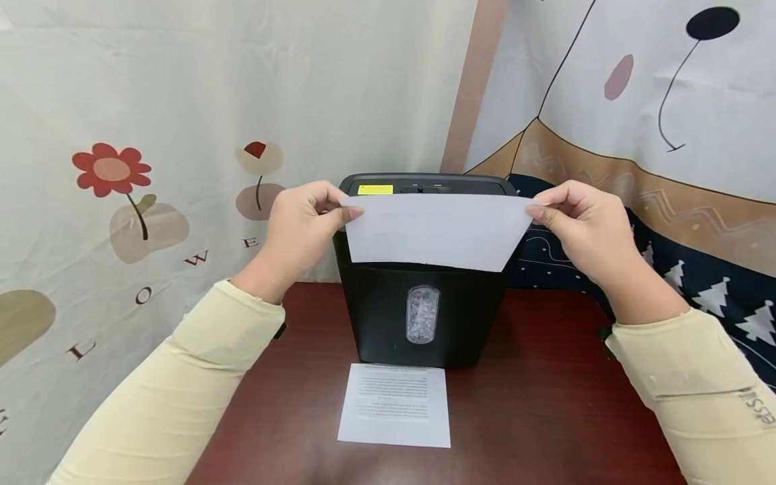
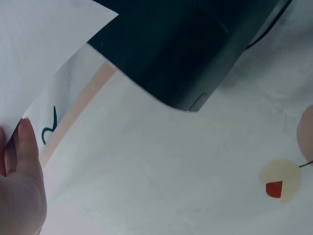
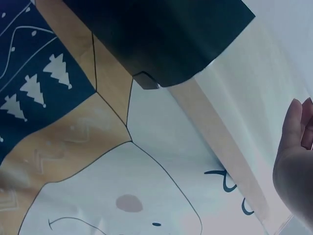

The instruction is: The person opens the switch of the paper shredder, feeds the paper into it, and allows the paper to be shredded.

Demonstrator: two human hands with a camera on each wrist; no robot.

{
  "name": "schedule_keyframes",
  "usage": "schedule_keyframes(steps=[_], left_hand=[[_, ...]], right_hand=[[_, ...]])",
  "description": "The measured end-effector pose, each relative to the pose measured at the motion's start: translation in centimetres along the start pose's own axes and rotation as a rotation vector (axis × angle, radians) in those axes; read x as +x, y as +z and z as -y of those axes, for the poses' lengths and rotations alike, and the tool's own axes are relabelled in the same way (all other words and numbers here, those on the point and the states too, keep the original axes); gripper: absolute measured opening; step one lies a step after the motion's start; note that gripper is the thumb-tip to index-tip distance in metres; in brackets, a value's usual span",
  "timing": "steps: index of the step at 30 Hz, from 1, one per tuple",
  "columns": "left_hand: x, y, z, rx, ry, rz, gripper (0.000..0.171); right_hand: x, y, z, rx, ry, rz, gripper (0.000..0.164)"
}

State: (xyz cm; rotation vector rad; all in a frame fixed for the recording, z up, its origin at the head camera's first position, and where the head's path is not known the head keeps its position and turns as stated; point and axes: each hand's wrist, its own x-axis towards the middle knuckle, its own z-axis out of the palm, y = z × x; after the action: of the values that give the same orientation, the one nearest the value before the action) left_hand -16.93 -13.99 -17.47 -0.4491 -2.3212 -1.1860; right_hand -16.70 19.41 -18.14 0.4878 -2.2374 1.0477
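A blank-looking white sheet of paper (image 1: pixel 436 232) is stretched between both hands, in front of the top of a black paper shredder (image 1: pixel 376 303). My left hand (image 1: pixel 306 232) pinches its upper left corner between thumb and fingers; the left wrist view also has this hand (image 2: pixel 22 181) at the paper's edge. At the upper right corner, my right hand (image 1: pixel 588 239) pinches the sheet the same way. The paper's lower edge overlaps the shredder's upper front in the head view, and the sheet hides much of the shredder's top.
A printed sheet (image 1: pixel 394 407) lies on the dark red table (image 1: pixel 545 397) before the shredder. White shreds show through the shredder's window (image 1: pixel 422 314). A patterned curtain (image 1: pixel 200 87) hangs close behind and at both sides. A yellow label (image 1: pixel 375 190) marks the shredder's top.
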Motion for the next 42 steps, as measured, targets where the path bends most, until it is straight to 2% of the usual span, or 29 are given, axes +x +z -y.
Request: schedule_keyframes(steps=[5, 10, 16, 22, 25, 29, 32, 37, 42], left_hand=[[0.9, -0.7, -0.7, -0.025, 0.0, -0.002, 0.013], [1.6, -1.3, -1.4, -0.037, 0.009, -0.021, 0.015], [2.4, -1.6, -1.9, 0.001, -0.004, -0.029, 0.017], [3.4, -1.3, -1.6, 0.03, 0.018, -0.069, 0.017], [3.8, -1.2, -1.4, 0.025, 0.023, -0.081, 0.018], [4.2, -0.8, -1.0, 0.024, 0.035, -0.087, 0.017], [4.5, -0.6, -0.8, 0.022, 0.052, -0.084, 0.016], [4.9, -0.4, -0.3, 0.026, 0.066, -0.079, 0.018], [5.5, -0.2, 0.0, 0.045, 0.058, -0.074, 0.02]], right_hand=[[1.2, -0.4, 0.5, 0.023, 0.002, -0.01, 0.002], [2.4, -1.0, 1.1, 0.049, -0.019, -0.022, 0.015], [3.6, -1.3, 1.6, 0.092, -0.025, -0.038, 0.017], [4.5, -0.9, 1.7, 0.216, 0.03, -0.02, 0.021], [4.9, -0.7, 1.7, 0.271, 0.047, -0.011, 0.009], [5.4, -0.4, 1.2, 0.177, 0.022, -0.029, 0.001], [5.8, -0.2, 0.6, 0.111, 0.007, -0.04, 0.004], [6.2, 0.2, 0.3, 0.106, -0.006, -0.039, 0.001], [6.5, 0.4, 0.4, 0.116, 0.002, -0.04, 0.006]])
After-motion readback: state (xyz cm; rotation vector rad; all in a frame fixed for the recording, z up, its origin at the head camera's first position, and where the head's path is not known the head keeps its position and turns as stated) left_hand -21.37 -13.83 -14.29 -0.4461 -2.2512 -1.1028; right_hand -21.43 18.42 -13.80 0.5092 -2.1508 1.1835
